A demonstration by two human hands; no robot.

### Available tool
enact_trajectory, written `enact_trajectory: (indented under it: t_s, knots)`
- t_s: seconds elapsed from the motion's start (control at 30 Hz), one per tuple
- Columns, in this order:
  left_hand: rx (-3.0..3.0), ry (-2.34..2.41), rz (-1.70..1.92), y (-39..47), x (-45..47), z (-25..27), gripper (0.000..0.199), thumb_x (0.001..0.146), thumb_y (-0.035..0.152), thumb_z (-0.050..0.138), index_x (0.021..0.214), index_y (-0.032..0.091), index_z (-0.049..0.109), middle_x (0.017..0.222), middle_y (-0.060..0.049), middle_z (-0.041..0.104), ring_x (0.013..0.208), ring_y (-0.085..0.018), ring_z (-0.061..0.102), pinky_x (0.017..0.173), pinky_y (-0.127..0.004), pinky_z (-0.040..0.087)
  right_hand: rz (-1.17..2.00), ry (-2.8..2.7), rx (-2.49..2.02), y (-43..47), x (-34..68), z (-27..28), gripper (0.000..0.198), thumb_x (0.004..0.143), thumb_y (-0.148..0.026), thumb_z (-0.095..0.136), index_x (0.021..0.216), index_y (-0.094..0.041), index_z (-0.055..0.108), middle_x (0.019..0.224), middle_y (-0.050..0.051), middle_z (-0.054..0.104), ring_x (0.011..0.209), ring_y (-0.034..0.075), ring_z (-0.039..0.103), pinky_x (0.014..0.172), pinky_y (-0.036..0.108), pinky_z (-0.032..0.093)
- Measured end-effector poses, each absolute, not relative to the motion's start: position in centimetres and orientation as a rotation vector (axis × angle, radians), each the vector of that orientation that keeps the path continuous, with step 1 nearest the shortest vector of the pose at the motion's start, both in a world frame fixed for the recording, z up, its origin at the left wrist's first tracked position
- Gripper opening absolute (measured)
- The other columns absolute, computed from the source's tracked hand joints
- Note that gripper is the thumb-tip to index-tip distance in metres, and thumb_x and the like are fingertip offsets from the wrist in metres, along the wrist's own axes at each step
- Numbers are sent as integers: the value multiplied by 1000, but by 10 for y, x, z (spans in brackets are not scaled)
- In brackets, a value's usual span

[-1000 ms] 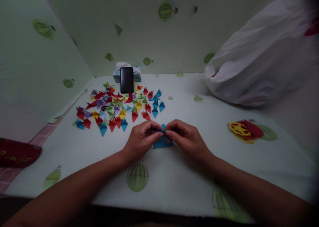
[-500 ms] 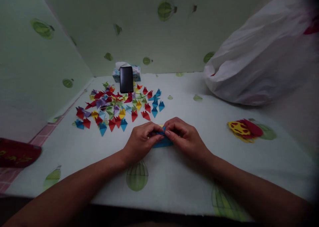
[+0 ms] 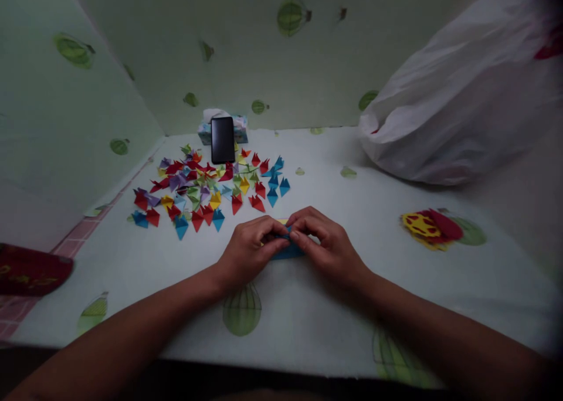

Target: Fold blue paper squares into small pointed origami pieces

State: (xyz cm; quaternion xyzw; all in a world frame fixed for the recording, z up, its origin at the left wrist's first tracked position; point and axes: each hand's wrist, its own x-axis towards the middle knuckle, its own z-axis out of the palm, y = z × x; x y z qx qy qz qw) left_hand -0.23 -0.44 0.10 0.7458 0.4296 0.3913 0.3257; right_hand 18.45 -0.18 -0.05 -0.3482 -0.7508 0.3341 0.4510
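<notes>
A piece of blue folding paper [image 3: 288, 252] lies between my hands at the middle of the table. My left hand [image 3: 251, 244] pinches it from the left with thumb and forefinger. From the right, my right hand [image 3: 324, 240] pinches the same paper, the two sets of fingertips almost touching. Much of the blue paper is hidden by my fingers. Just beyond the fingertips shows the edge of something yellow [image 3: 282, 221]. Farther off to the left, many small folded paper pieces [image 3: 207, 214] in red, blue, yellow, green and purple are spread out.
A black phone [image 3: 223, 140] leans on a tissue box [image 3: 240, 130] at the back. A large white plastic bag [image 3: 422, 119] stands at the back right. Red and yellow cut-out pieces [image 3: 424, 226] lie on the right, and a dark red object [image 3: 33, 270] at the left edge.
My hands stay nearly in place on the blue paper; a little less of its lower part shows beneath my fingers. The other things have not moved.
</notes>
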Motion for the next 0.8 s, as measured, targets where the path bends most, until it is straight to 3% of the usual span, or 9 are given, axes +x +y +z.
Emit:
enact_trajectory:
  t_s: [0.23,0.43,0.8]
  knots:
    - [1318,1142,1031,-1,0,0,15,72,23,78,82,16,68,70,2,68,63,-11,65,60,-21,53,1025,-1662,-1008,6,191,0,16,94,-28,57,84,-18,65,87,5,64,82,18,60,75,33,46]
    - [1206,1106,1100,2,1,3,20,69,24,82,80,16,67,70,3,68,61,-9,67,61,-20,55,1201,-1549,-992,4,189,0,11,88,-30,63,88,-18,62,81,2,62,75,16,59,70,31,46]
    - [1233,1103,1106,-2,2,0,20,69,23,81,83,16,69,72,2,70,64,-11,69,64,-21,58,1012,-1707,-1066,5,189,0,5,86,-21,59,82,-18,61,80,3,60,74,17,56,68,31,43]
